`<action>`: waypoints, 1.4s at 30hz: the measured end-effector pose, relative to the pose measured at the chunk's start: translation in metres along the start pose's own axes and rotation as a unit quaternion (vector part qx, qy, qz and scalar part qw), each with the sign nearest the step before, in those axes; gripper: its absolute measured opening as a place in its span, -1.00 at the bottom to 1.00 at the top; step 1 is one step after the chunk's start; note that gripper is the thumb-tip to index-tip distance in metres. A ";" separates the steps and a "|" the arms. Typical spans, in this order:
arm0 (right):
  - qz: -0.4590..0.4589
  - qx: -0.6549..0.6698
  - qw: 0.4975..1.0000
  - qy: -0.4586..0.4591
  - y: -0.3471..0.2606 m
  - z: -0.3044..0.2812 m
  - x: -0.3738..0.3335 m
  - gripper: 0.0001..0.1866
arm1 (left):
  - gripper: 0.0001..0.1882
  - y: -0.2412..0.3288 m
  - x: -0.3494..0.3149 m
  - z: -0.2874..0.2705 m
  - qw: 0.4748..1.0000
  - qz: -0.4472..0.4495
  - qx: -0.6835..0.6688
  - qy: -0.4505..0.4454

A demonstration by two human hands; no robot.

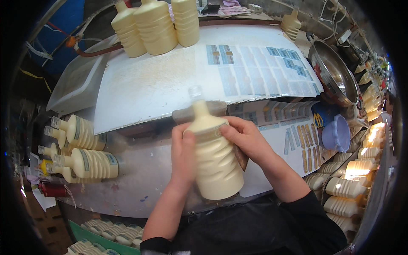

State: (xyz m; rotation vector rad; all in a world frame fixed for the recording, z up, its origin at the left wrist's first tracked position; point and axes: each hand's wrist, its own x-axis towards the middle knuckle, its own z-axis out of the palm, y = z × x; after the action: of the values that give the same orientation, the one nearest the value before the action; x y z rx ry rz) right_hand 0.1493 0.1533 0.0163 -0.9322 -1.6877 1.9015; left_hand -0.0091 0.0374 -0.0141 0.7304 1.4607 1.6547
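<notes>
Fingers (233, 135) of both hands grasp a cream ribbed bottle (216, 165) by the sides of its shoulder, its neck pointing away from the person; the left hand (182, 151) looks blurred, while the right hand (244, 138) lays its thumb on a pale band (208, 132) across the bottle, a grip that seems meant to steady it and press the band flat. From where I stand, the grey worktable (140, 170) takes up the most room, with a white board (140, 85) across its far part, probably keeping the near surface free for handling. A metal pan (331, 63) sits off to the right, likely out of the elbows' way. Three similar bottles stand on the board's far left; others (91, 163) lie on the table's left, necks outward, perhaps so they pack closely. Smaller, a lavender tub (335, 135) stands by the right forearm, beside yellow-handled scissors (318, 120). Smallest, gold strips (304, 159) lie in rows, presumably for easy picking by the right hand.
</notes>
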 end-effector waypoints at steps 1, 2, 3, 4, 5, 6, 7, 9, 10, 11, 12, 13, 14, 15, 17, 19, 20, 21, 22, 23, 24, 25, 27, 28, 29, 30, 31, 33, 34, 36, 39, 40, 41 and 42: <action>0.001 -0.011 1.000 0.004 0.000 -0.005 -0.001 -0.54 | -0.55 0.000 0.001 0.001 1.000 -0.004 -0.004 0.002; 0.001 0.031 1.000 0.006 -0.005 -0.011 -0.002 -0.56 | -0.51 0.001 0.000 0.001 0.998 -0.015 -0.053 0.004; 0.002 0.073 0.997 0.007 -0.017 -0.021 -0.004 -0.57 | -0.47 0.004 -0.002 0.002 0.994 -0.026 -0.102 0.005; 0.005 0.118 0.993 0.014 -0.028 -0.026 -0.007 -0.58 | -0.44 0.007 -0.004 0.004 0.988 -0.042 -0.150 0.003; 0.011 0.087 0.994 0.066 -0.039 -0.023 -0.006 -0.71 | -0.42 0.010 -0.006 0.005 0.987 -0.034 -0.159 -0.003; -0.039 0.044 0.995 0.086 -0.046 -0.014 -0.009 -0.73 | -0.40 0.013 -0.006 0.006 0.986 -0.027 -0.164 -0.011; -0.090 -0.001 0.990 0.107 -0.052 0.000 -0.013 -0.74 | -0.39 0.014 -0.006 0.007 0.985 -0.020 -0.171 -0.020; -0.201 -0.144 0.959 0.137 -0.054 0.029 -0.020 -0.69 | -0.45 0.004 -0.004 0.003 0.991 -0.014 -0.129 -0.017; -0.208 -0.243 0.943 0.096 -0.065 0.040 -0.027 -0.66 | -0.48 0.001 -0.004 0.002 0.994 -0.010 -0.107 -0.014; -0.230 -0.292 0.923 0.097 -0.059 0.044 -0.027 -0.65 | -0.58 0.015 -0.005 0.007 0.998 -0.051 -0.038 0.009; -0.251 -0.340 0.901 0.098 -0.049 0.046 -0.025 -0.64 | -0.61 0.013 -0.006 0.006 0.998 -0.042 -0.042 0.004; -0.257 -0.337 0.896 0.134 -0.041 0.042 -0.025 -0.64 | -0.63 0.009 -0.007 0.004 0.998 -0.033 -0.045 0.000; -0.263 -0.333 0.890 0.168 -0.033 0.037 -0.023 -0.64 | -0.65 0.007 -0.007 0.002 0.999 -0.023 -0.050 -0.002; -0.269 -0.330 0.881 0.205 -0.023 0.031 -0.025 -0.63 | -0.64 0.006 -0.007 0.003 0.998 -0.020 -0.052 -0.004; -0.239 -0.275 0.901 0.236 -0.001 0.018 -0.023 -0.62 | -0.64 0.007 -0.009 0.005 0.998 -0.017 -0.056 -0.009; -0.226 -0.241 0.913 0.239 0.011 0.007 -0.016 -0.63 | -0.63 0.009 -0.010 0.006 0.997 -0.022 -0.068 -0.004; -0.197 -0.218 0.930 0.223 0.012 0.001 -0.013 -0.62 | -0.62 0.010 -0.011 0.006 0.997 -0.024 -0.073 -0.001; -0.168 -0.194 0.944 0.207 0.012 -0.002 -0.012 -0.62 | -0.60 0.009 -0.012 0.005 0.995 -0.025 -0.094 -0.002; -0.205 -0.192 0.933 0.224 0.011 0.001 -0.017 -0.62 | -0.58 0.006 -0.014 0.003 0.993 -0.027 -0.115 -0.003; -0.241 -0.191 0.921 0.238 0.009 0.006 -0.025 -0.61 | -0.56 0.006 -0.015 0.001 0.990 -0.029 -0.136 -0.002; -0.276 -0.188 0.908 0.252 0.006 0.010 -0.030 -0.61 | -0.51 0.007 -0.018 0.003 0.987 -0.045 -0.152 -0.014; -0.347 -0.210 0.879 0.252 0.001 0.013 -0.029 -0.62 | -0.45 0.010 -0.022 0.006 0.984 -0.062 -0.167 -0.025; -0.437 -0.323 0.821 0.172 -0.010 0.016 -0.030 -0.63 | -0.23 0.007 -0.028 0.003 0.987 -0.009 -0.137 -0.089; -0.478 -0.375 0.783 0.130 -0.016 0.018 -0.032 -0.63 | -0.19 0.008 -0.029 0.002 0.992 -0.015 -0.103 -0.077; -0.500 -0.376 0.774 0.098 -0.022 0.025 -0.033 -0.62 | -0.15 0.008 -0.029 0.003 0.995 -0.021 -0.070 -0.066; -0.518 -0.363 0.772 0.052 -0.024 0.026 -0.031 -0.62 | -0.10 0.008 -0.030 0.004 0.997 -0.026 -0.037 -0.055; -0.513 -0.368 0.772 0.076 -0.026 0.027 -0.031 -0.65 | -0.06 0.012 -0.031 0.006 0.998 -0.036 -0.032 -0.042; -0.511 -0.387 0.760 0.103 -0.031 0.028 -0.030 -0.69 | -0.08 0.010 -0.031 0.005 0.999 -0.019 0.024 -0.023; -0.515 -0.401 0.750 0.105 -0.034 0.026 -0.028 -0.69 | -0.09 0.009 -0.032 0.004 0.998 -0.011 0.052 -0.014; -0.510 -0.430 0.741 0.081 -0.043 0.030 -0.031 -0.66 | -0.12 0.010 -0.033 0.010 0.997 0.002 0.077 0.012; -0.480 -0.453 0.751 0.025 -0.052 0.040 -0.040 -0.64 | -0.13 0.010 -0.032 0.012 0.999 0.000 0.049 0.022; -0.489 -0.466 0.737 0.042 -0.052 0.038 -0.038 -0.65 | -0.13 0.011 -0.033 0.013 0.998 -0.002 0.061 0.024; -0.498 -0.477 0.721 0.058 -0.053 0.035 -0.033 -0.66 | -0.13 0.013 -0.035 0.013 0.997 -0.003 0.073 0.027; -0.507 -0.489 0.706 0.074 -0.054 0.034 -0.030 -0.66 | -0.13 0.013 -0.036 0.015 0.996 -0.004 0.085 0.031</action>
State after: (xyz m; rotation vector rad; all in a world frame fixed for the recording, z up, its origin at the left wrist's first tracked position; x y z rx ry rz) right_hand 0.1390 0.1171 0.0759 -0.2151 -2.3472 0.1344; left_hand 0.0194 0.0139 0.0043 0.7713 1.6617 1.5729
